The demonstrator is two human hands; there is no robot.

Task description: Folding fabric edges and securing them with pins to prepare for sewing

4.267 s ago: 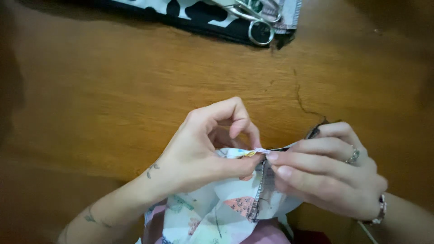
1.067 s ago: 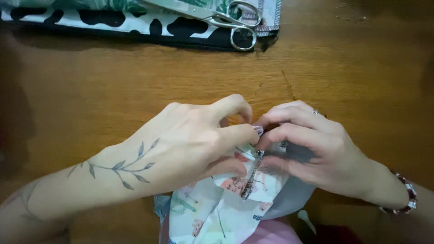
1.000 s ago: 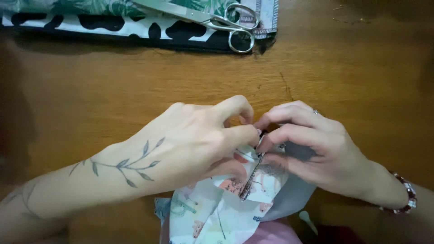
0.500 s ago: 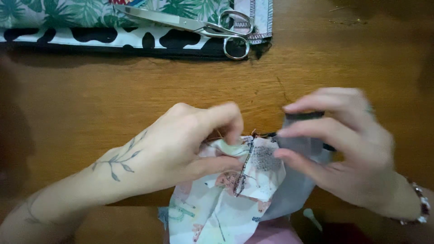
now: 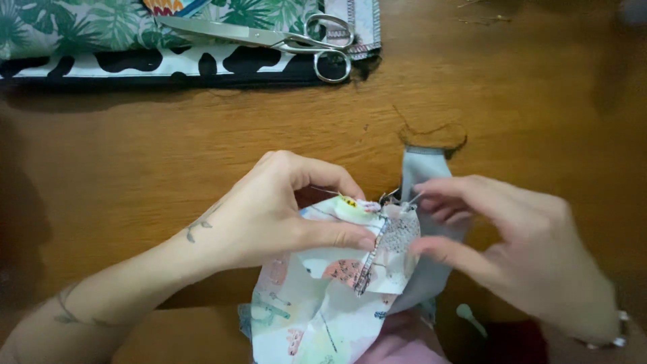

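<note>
At centre frame, low on the wooden table (image 5: 168, 168), the left hand (image 5: 269, 209) grips a small printed fabric piece (image 5: 317, 296), thumb and curled fingers pinching its upper edge beside a line of stitching (image 5: 371, 253). This fabric is pale with pastel motifs, and it hangs toward 6 o'clock off the table edge. At 3 o'clock from it, the right hand (image 5: 519, 249) is blurred; its forefinger and thumb are spread on either side of a grey fabric strip (image 5: 421, 168) that rises toward 12 o'clock behind the printed piece. Whether the right fingers actually grasp the grey strip or a thin needle-like glint near the seam cannot be told. A dark loose thread (image 5: 431, 131) curls on the table just above the strip's top. At 11 o'clock, well apart from both hands, a pair of metal scissors (image 5: 269, 37) lies on stacked cloths: a leaf-print fabric (image 5: 81, 27) over a black-and-white blotched fabric (image 5: 135, 64). A bracelet (image 5: 606, 334) circles the right wrist at 4 o'clock.
</note>
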